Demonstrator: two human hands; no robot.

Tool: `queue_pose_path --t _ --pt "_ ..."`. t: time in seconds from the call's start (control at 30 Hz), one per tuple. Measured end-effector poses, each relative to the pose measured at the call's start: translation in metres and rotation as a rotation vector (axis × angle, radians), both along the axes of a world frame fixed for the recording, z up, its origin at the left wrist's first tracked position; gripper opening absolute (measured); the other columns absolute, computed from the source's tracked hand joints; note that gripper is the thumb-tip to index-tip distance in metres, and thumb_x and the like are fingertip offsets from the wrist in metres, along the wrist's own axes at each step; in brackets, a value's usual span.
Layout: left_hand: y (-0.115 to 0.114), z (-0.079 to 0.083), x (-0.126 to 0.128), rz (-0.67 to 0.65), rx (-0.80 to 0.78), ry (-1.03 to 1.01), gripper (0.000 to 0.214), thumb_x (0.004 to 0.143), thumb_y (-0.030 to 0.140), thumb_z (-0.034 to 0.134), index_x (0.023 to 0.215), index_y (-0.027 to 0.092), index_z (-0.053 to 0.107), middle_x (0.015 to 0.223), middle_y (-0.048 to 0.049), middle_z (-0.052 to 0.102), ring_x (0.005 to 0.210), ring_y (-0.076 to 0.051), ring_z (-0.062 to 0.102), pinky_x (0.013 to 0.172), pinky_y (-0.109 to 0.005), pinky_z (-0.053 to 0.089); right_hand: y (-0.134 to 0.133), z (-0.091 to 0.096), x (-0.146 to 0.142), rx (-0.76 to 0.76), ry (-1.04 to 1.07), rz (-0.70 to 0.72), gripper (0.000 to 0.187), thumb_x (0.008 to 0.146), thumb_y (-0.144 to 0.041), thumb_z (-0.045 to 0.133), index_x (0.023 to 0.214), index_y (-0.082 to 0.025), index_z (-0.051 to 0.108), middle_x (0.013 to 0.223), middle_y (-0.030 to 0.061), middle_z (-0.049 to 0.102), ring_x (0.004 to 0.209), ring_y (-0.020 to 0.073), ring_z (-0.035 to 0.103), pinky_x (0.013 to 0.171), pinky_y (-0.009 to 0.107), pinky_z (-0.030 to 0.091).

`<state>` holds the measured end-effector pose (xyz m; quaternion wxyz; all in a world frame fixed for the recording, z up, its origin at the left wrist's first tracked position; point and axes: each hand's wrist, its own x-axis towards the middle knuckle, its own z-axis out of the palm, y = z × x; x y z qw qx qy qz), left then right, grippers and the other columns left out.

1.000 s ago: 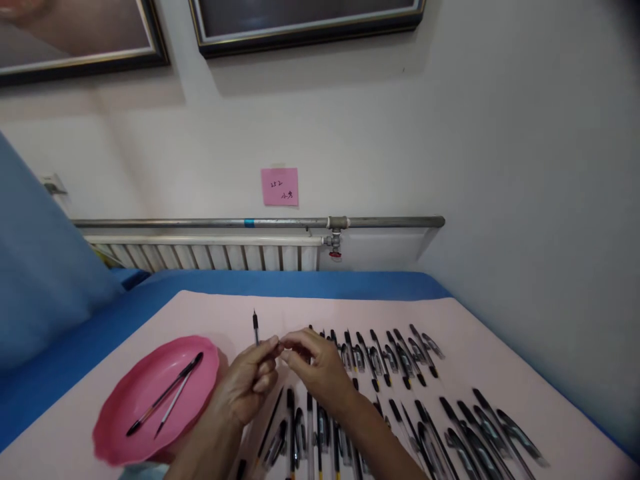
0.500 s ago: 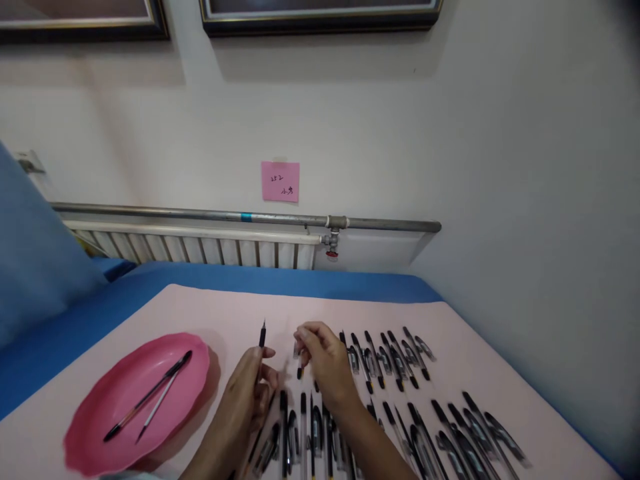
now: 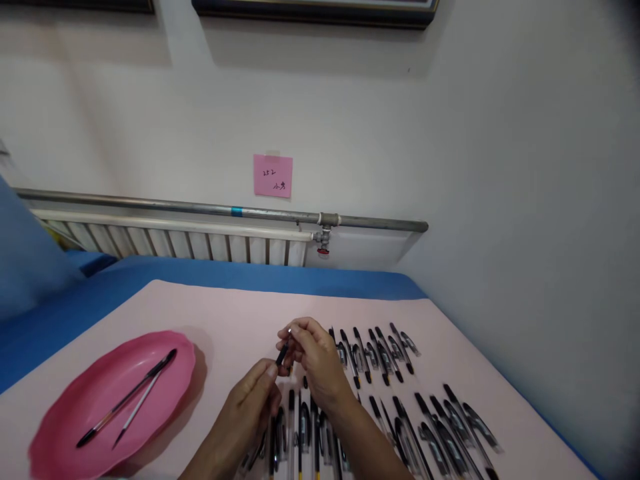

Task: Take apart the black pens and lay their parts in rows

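My left hand (image 3: 255, 398) and my right hand (image 3: 314, 357) meet above the pink sheet (image 3: 235, 320), both pinched on one thin black pen part (image 3: 283, 351) that tilts up between the fingertips. The right fingers close over its upper end, the left fingers grip its lower end. Rows of black pens and caps (image 3: 380, 347) lie to the right of the hands, and more pens (image 3: 300, 427) lie under the wrists.
A pink dish (image 3: 60, 433) at the left holds a black pen (image 3: 125, 399) and a thin refill. Blue fabric (image 3: 250, 273) borders the pink sheet. A radiator and pipe (image 3: 200, 210) run along the wall, under a pink note (image 3: 273, 175).
The hands were apart half a second ago, the left holding the pen part upright. They have come together on it, and the view has shifted so the dish sits farther left.
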<state>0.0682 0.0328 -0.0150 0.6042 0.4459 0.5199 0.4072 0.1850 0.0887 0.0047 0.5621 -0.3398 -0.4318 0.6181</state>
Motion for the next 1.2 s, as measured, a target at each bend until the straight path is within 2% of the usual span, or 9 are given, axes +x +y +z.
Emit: queue_pose_path --t 0.13,0.33,0.43,0.67,1.0,1.2 --pt "-0.0015 0.0021 0.0002 -0.003 0.002 0.002 0.045 0.076 0.065 0.040 0.085 0.022 0.046 0.051 0.0099 0.041 0.035 -0.004 0.022 0.034 -0.017 0.013 -0.0006 0.0004 0.0005 -0.002 -0.005 0.030 0.015 0.075 -0.030 0.057 0.072 -0.016 0.056 0.073 0.0049 0.062 0.059 0.0147 0.058 0.044 0.023 0.044" --pt "-0.0032 0.0046 0.0003 0.010 0.013 -0.013 0.037 0.081 0.059 0.039 0.082 0.022 0.043 0.053 0.0095 0.042 0.036 -0.003 0.021 0.036 -0.017 0.012 -0.0012 0.0008 0.0008 -0.029 0.058 -0.007 0.015 0.074 -0.031 0.058 0.072 -0.017 0.055 0.075 0.0046 0.061 0.065 0.0175 0.060 0.042 0.023 0.045" --pt "-0.0035 0.0041 -0.0005 0.022 0.007 -0.015 0.036 0.081 0.058 0.040 0.080 0.022 0.043 0.052 0.0095 0.041 0.036 -0.003 0.022 0.036 -0.017 0.012 -0.0019 0.0016 0.0003 -0.015 0.014 0.028 0.015 0.075 -0.031 0.058 0.071 -0.017 0.055 0.072 0.0033 0.062 0.055 0.0139 0.057 0.042 0.024 0.046" --pt "-0.0022 0.0044 -0.0017 0.038 -0.022 -0.038 0.038 0.080 0.058 0.042 0.089 0.022 0.046 0.050 0.0101 0.040 0.035 -0.003 0.020 0.035 -0.017 0.011 -0.0022 0.0032 0.0003 -0.015 -0.096 0.029 0.015 0.075 -0.030 0.056 0.070 -0.016 0.054 0.070 0.0008 0.063 0.041 0.0079 0.052 0.041 0.021 0.041" --pt "-0.0005 0.0050 -0.0036 0.062 -0.029 -0.049 0.047 0.075 0.062 0.044 0.096 0.021 0.048 0.049 0.0106 0.041 0.034 -0.003 0.020 0.034 -0.016 0.012 -0.0014 0.0024 0.0007 -0.014 -0.199 0.030 0.017 0.073 -0.032 0.057 0.070 -0.016 0.059 0.064 -0.0004 0.061 0.044 0.0071 0.048 0.040 0.018 0.036" --pt "-0.0009 0.0043 -0.0063 0.042 -0.079 -0.121 0.045 0.077 0.062 0.044 0.099 0.023 0.047 0.050 0.0111 0.040 0.033 -0.002 0.015 0.033 -0.016 0.007 0.0000 0.0008 0.0017 -0.020 -0.154 0.083 0.020 0.071 -0.034 0.062 0.072 -0.015 0.064 0.064 0.0003 0.060 0.048 0.0081 0.049 0.043 0.019 0.037"
